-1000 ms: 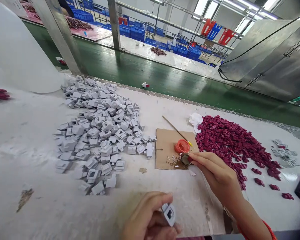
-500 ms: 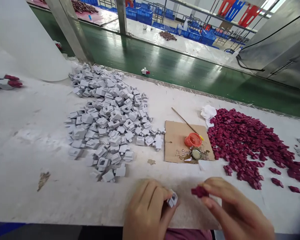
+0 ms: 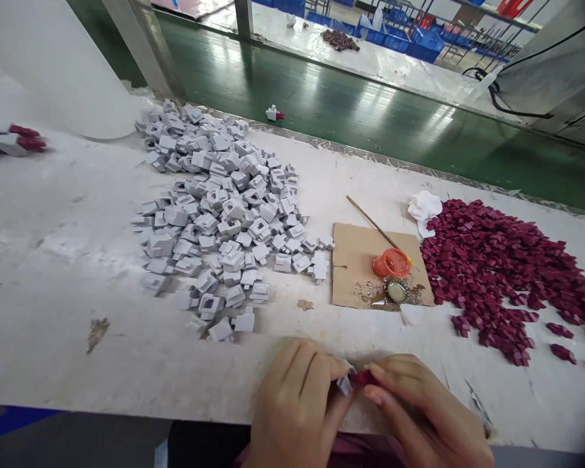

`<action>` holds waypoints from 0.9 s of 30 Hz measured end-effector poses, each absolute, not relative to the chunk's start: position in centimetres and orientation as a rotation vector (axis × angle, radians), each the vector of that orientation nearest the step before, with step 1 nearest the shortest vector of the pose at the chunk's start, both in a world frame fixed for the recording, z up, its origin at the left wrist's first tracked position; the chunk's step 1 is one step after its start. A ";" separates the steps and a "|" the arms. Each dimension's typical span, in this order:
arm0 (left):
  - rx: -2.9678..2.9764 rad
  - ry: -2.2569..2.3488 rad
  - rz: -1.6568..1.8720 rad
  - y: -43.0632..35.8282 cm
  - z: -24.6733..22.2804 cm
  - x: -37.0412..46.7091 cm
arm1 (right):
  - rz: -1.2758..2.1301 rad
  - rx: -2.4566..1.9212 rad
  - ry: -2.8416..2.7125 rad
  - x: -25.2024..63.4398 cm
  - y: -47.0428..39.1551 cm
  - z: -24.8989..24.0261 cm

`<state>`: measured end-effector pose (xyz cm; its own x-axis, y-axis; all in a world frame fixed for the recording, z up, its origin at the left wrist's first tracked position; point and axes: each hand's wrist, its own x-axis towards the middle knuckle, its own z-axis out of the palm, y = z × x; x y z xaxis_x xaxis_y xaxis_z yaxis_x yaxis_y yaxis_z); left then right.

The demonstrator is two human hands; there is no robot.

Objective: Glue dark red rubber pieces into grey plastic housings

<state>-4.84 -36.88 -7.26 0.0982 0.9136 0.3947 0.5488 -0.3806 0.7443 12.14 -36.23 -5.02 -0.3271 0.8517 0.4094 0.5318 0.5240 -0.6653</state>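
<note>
Near the front edge of the table, my left hand [image 3: 299, 396] is closed around a small grey plastic piece [image 3: 344, 385] with a hollow in it. Between thumb and forefinger, my right hand [image 3: 414, 406] pinches a small dark red plastic piece [image 3: 363, 378]. The tip of the red piece meets the grey one at its hollow; fingers partly cover both, so how deep it sits cannot be seen. Ahead and to the left spreads a heap of like grey pieces [image 3: 234, 208]. A heap of like dark red pieces [image 3: 507, 260] lies on the right.
Between the heaps, a cardboard sheet [image 3: 346, 260] carries a red cup [image 3: 390, 262], a wet bottle cap [image 3: 396, 291] and a thin stick [image 3: 375, 224]. White crumpled tissue [image 3: 425, 205] lies beside it. Behind runs a green conveyor belt [image 3: 331, 97] bearing a joined grey-and-red piece [image 3: 273, 114].
My right hand has moved left, bringing the red piece against the grey piece in my left hand. The joined piece on the belt has shifted left, and the camera view has tilted down.
</note>
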 end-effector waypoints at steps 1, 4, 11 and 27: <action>1.976 1.426 1.197 -36.9 -7.2 -4.8 | 0.537 -1.126 -2.019 12.0 -36.2 -5.0; 1.984 1.425 1.196 -36.9 -7.2 -4.8 | 0.537 -1.127 -2.040 11.9 -36.1 -5.0; 1.950 1.413 1.191 -37.0 -7.0 -4.8 | 0.558 -1.163 -2.100 11.8 -36.0 -4.1; 2.012 1.416 1.051 -36.7 -4.5 -7.8 | 0.019 -1.645 -1.788 19.0 -35.8 -5.5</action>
<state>-7.77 -36.68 -4.51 0.1777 0.9300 0.3218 0.5769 -0.3634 0.7316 19.01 -35.79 -5.54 0.0485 0.8806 0.4713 0.8704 0.1942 -0.4524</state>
